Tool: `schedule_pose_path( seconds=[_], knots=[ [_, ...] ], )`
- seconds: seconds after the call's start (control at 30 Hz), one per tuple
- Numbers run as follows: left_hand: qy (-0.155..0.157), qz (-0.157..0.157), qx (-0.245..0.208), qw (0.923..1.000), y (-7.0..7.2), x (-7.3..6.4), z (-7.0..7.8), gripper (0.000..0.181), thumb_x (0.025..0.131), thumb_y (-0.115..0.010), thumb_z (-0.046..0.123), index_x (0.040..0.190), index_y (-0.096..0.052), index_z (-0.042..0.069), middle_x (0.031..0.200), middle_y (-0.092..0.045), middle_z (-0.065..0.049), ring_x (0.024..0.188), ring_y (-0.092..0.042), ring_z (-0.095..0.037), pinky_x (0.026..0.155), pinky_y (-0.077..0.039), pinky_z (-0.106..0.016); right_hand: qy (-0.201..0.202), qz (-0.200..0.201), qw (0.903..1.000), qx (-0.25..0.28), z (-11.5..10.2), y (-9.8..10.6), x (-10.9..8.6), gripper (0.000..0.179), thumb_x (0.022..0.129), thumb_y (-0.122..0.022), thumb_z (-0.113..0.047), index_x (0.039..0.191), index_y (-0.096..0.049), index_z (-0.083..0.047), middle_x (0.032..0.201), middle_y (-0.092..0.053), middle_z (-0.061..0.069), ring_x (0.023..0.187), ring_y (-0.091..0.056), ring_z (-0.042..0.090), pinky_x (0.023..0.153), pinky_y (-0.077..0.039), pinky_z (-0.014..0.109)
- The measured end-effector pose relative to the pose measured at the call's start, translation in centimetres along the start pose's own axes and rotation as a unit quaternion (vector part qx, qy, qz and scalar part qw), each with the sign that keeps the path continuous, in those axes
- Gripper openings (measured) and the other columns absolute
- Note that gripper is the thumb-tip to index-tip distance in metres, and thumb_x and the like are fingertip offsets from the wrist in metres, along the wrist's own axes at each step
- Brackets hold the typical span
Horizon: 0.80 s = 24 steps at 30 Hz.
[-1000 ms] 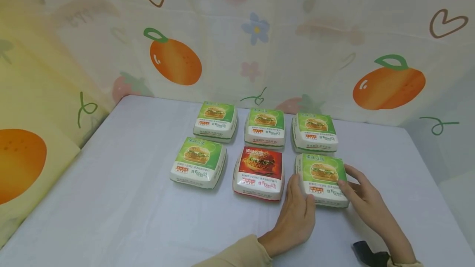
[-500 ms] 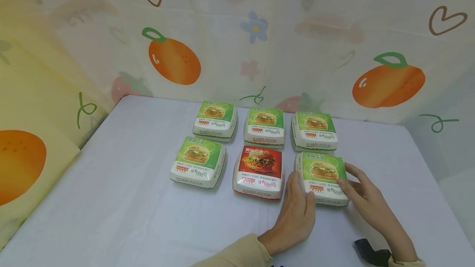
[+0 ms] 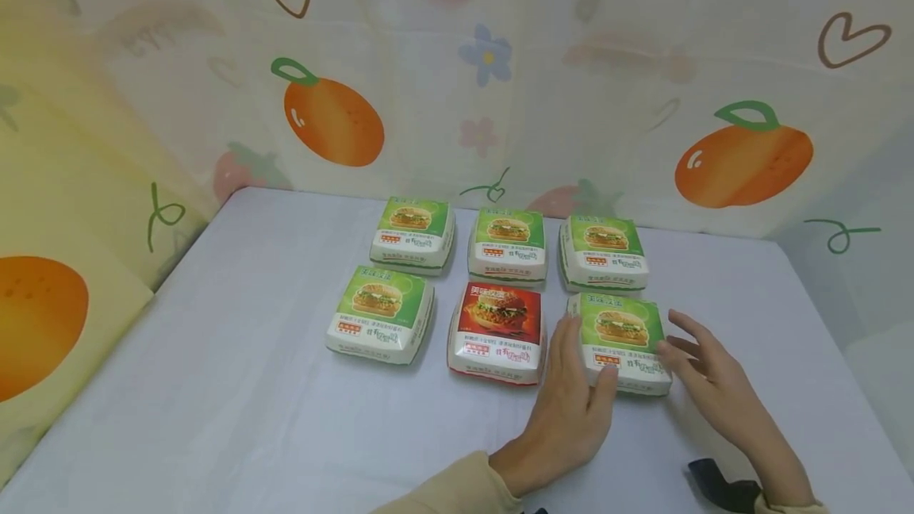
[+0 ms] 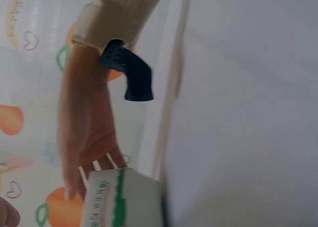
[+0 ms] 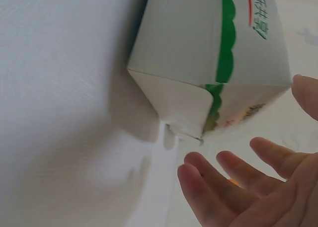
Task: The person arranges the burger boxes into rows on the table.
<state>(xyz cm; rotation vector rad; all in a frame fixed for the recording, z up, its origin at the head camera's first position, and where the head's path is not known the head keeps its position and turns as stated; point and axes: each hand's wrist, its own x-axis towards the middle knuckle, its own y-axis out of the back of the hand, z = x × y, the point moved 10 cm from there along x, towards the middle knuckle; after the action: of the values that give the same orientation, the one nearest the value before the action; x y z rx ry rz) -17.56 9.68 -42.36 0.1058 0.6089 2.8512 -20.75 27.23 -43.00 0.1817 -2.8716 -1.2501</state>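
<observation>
In the head view, a green-and-white burger box [image 3: 620, 343] sits at the front right of a group. My left hand [image 3: 567, 403] stands at its left side, fingers straight, between it and a red-topped burger box [image 3: 496, 331]; contact cannot be told. My right hand [image 3: 721, 391] hovers just off the green box's right side, fingers loosely bent. In the right wrist view, a gap shows between the fingers [image 5: 233, 187] and the box [image 5: 184, 43]. The left wrist view shows the box [image 4: 126, 202] with the right hand [image 4: 89, 132] beyond it.
Another green box [image 3: 382, 314] stands at the front left. Behind are three more green boxes in a row, left [image 3: 412, 235], middle [image 3: 507, 246] and right [image 3: 603, 252]. A fruit-print cloth [image 3: 428, 101] hangs behind the white table [image 3: 236, 387]. A black wrist mount [image 3: 721, 486] is on my right arm.
My right hand has come off the box's right side and moved slightly right. The left thumb has shifted slightly off the box's front edge. The boxes stay in place.
</observation>
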Motion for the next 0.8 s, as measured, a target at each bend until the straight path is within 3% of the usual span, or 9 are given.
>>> schedule_pose_path(
  seconds=[0.3,0.53,0.8],
  knots=[
    [-0.109,0.026,0.038,0.9930,4.7,0.5,3.9,0.062,0.102,-0.045,0.032,0.155,-0.022,0.011,0.161,-0.025,-0.003,0.150,-0.024,-0.016,0.124,-0.025,-0.046,0.047,0.044,0.9975,-0.029,-1.4,1.8,0.2,0.058,0.103,-0.053,-0.028,0.152,-0.033,-0.003,0.152,-0.035,0.032,0.133,-0.038,0.055,0.095,-0.041,0.070],
    [-0.118,0.047,0.067,0.9896,9.9,1.5,4.7,0.060,0.101,-0.047,0.032,0.156,-0.026,0.016,0.164,-0.022,0.000,0.153,-0.019,-0.018,0.123,-0.024,-0.052,0.071,0.045,0.9954,-0.045,-3.4,2.8,1.4,0.061,0.102,-0.054,-0.029,0.154,-0.031,-0.007,0.158,-0.029,0.027,0.143,-0.026,0.052,0.099,-0.030,0.079],
    [-0.154,0.096,0.146,0.9724,15.0,3.9,5.9,0.057,0.102,-0.046,0.030,0.154,-0.031,0.013,0.162,-0.028,-0.006,0.151,-0.025,-0.022,0.122,-0.027,-0.049,0.110,0.033,0.9916,-0.060,-6.6,3.8,4.0,0.069,0.100,-0.058,-0.029,0.156,-0.025,-0.006,0.162,-0.018,0.026,0.147,-0.017,0.051,0.104,-0.022,0.080]
  ],
)
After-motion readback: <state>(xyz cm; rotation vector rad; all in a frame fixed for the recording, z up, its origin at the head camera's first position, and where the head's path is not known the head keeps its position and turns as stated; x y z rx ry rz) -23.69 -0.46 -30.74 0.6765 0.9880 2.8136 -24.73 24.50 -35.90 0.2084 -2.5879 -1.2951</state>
